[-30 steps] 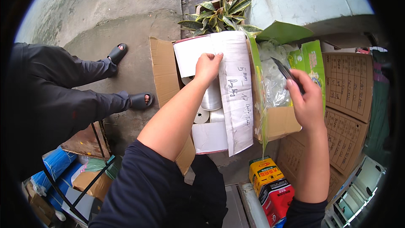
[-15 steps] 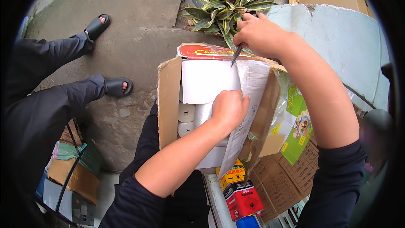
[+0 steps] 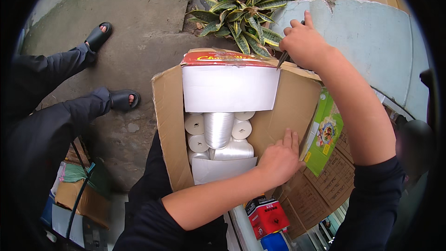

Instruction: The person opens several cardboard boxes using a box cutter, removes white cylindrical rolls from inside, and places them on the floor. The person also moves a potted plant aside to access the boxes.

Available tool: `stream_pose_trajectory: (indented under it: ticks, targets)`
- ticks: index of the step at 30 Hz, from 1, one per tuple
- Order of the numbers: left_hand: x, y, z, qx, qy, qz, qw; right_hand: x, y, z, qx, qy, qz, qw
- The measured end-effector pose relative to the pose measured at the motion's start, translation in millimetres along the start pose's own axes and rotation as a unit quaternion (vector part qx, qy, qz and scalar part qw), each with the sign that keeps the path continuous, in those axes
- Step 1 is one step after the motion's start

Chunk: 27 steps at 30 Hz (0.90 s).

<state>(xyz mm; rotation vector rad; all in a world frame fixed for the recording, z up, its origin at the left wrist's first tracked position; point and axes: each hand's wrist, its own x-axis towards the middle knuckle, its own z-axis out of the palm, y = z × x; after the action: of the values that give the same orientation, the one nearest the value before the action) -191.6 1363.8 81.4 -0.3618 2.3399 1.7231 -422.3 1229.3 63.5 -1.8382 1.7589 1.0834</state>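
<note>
Looking down, we see white spools [image 3: 219, 129] inside the box [image 3: 168, 111], between 2 white sheets [image 3: 231, 88] at its far and near edges. Our left hand [image 3: 281, 156] lies outstretched on the right flap [image 3: 289, 104]; our right hand [image 3: 303, 40] grips a dark pointed tool [image 3: 282, 59] at the far right corner. Beyond spreads a plant [image 3: 241, 13].

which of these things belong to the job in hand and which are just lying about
Part of the job, it seems:
- open cardboard box, left hand on its flap
- white spools inside
- white card above them
- dark pointed tool in right hand

Apparently just lying about:
- plant
- red box
- green box
- brown cartons
</note>
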Motion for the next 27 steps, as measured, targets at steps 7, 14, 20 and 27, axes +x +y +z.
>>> stream_pose_trajectory:
  ticks: [7,14,20,27]
  targets:
    - [-23,-43,76,-0.107,-0.031,0.074,0.991,-78,-101,-12,0.672,0.199,0.309,0.643]
    - [-57,-126,-18,-0.334,0.192,-0.323,0.865,-203,-254,150,0.771,0.235,0.495,0.326]
    - [-58,-149,-73,-0.593,0.339,-0.272,0.678,-211,-312,247,0.755,0.262,0.424,0.427]
    - [-23,-105,-145,-0.334,0.397,-0.023,0.854,-215,-294,191,0.752,0.25,0.351,0.499]
